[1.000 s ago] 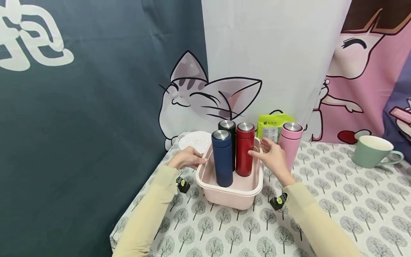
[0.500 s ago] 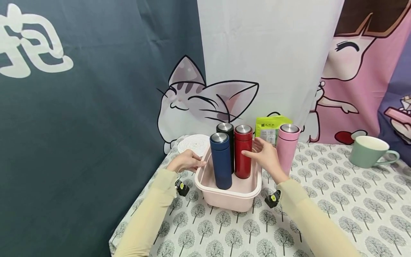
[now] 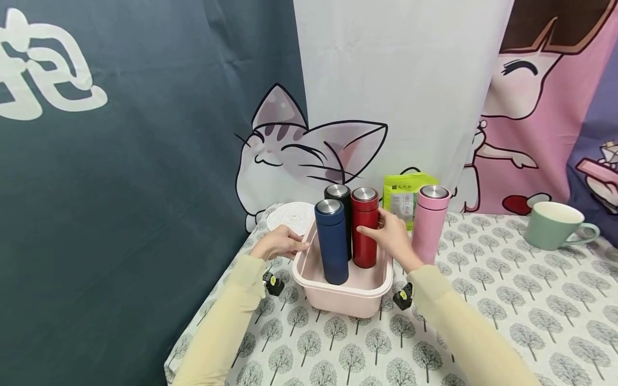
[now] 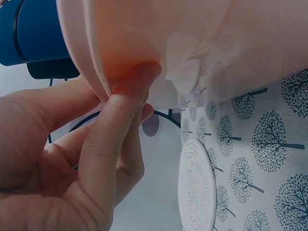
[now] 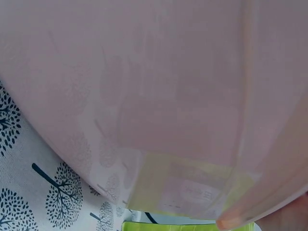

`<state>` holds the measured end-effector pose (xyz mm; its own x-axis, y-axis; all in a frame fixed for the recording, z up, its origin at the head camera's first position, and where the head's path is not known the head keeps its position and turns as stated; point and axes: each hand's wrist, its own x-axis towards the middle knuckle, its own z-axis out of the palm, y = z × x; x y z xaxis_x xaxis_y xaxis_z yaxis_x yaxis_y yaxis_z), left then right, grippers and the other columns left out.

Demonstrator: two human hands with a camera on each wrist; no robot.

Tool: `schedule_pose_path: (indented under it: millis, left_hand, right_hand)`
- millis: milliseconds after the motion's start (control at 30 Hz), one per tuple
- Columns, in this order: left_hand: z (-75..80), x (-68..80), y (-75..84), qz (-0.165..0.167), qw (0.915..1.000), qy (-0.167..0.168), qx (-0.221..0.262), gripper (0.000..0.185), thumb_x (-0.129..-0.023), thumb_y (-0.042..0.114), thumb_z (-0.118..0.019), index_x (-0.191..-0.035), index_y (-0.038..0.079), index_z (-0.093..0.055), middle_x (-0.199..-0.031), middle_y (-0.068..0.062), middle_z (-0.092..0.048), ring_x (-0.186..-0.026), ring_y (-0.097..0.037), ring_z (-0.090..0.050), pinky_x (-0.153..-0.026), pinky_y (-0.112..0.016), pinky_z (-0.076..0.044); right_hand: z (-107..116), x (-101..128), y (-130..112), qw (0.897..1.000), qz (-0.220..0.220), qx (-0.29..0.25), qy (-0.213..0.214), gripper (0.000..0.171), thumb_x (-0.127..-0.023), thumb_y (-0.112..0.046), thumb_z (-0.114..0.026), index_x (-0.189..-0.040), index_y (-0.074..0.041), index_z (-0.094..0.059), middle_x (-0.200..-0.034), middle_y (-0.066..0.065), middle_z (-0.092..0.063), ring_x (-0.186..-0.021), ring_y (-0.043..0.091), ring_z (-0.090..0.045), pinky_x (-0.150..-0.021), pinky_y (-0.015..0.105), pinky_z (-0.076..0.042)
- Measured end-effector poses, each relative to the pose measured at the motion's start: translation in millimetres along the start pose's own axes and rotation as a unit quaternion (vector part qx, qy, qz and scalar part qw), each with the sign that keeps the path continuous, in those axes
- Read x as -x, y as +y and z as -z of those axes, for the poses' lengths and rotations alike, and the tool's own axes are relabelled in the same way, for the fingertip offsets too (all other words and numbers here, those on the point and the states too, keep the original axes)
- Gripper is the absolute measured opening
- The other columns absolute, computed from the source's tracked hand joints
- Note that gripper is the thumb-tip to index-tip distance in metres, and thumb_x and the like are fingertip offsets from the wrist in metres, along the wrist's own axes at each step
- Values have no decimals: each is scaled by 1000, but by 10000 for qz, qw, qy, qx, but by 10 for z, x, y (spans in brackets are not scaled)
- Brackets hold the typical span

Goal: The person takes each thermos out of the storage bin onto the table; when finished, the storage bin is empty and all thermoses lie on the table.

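Note:
In the head view a pale pink plastic basin [image 3: 345, 305] stands on the table with three upright thermos bottles in it: a blue one [image 3: 333, 244], a black one [image 3: 345, 195] behind, and a red one [image 3: 364, 230] at the right. My left hand [image 3: 280, 242] pinches the basin's left rim; in the left wrist view its thumb and index finger lie on either side of that rim. My right hand [image 3: 392, 234] reaches over the right rim and grips the red bottle, thumb across its front and fingers at its far side. In the right wrist view the basin wall hides most of that grip.
A pink thermos bottle [image 3: 429, 228] stands close by the right hand. Behind the basin are a green packet [image 3: 405, 195] and a white round woven mat [image 3: 289, 215]. Far right stands a green mug [image 3: 552, 230]. A printed curtain [image 3: 401, 69] hangs behind the table.
My right hand has moved left, its thumb sliding from the red bottle's right edge across its front. My left hand stays on the basin rim. The head view has shifted slightly.

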<state>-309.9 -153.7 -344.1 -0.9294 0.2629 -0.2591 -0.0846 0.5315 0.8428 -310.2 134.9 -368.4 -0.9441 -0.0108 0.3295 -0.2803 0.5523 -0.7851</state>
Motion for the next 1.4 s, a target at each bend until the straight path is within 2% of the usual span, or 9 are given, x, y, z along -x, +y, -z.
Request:
schedule_pose_path:
  millis: [300,700,933,1167,1400]
  left_hand:
    - [-18,16,-65,-98,9999,-30,37,30,-91,11,-70,-109,-12,-66,-93,-19,-73,-75,-19,-71,-76,-35,-63]
    - [-36,27,-47,-98,9999,-7,-48,29,-91,11,-70,-109,-12,-67,-92,-18,-73,-75,-19,-71,-75,-34,-63]
    - [-49,15,-11,-141,9999,-24,25,29,-90,10,-70,-109,-12,-67,-91,-19,-73,-73,-18,-71,-74,-34,-64]
    - [-24,19,-14,-158,9999,-7,-53,30,-90,10,-71,-111,-12,-66,-93,-20,-73,-74,-19,-71,-75,-34,-63]
    - [5,11,-28,-154,9999,2,-55,30,-89,10,-71,-110,-11,-67,-97,-22,-72,-78,-23,-72,-77,-34,-63]
  right_hand:
    - [-42,61,19,9996,-36,-230,164,56,-83,-25,-79,-130,-6,-57,-120,19,-68,-110,34,-66,-93,45,-58]
    - [-23,158,46,9983,178,-336,448,60,-79,-26,-83,-131,-9,-59,-118,18,-69,-110,32,-67,-91,43,-58]
    - [87,186,-32,9973,369,-61,637,60,-77,-30,-84,-130,-12,-61,-112,15,-72,-105,31,-69,-87,44,-60]
    - [205,199,-140,9942,536,-245,895,59,-76,-27,-85,-129,-11,-62,-113,16,-72,-107,32,-68,-90,48,-58]
    - [340,239,-271,9880,950,-546,1084,55,-76,-22,-86,-125,-11,-64,-115,14,-71,-108,30,-68,-98,43,-55]
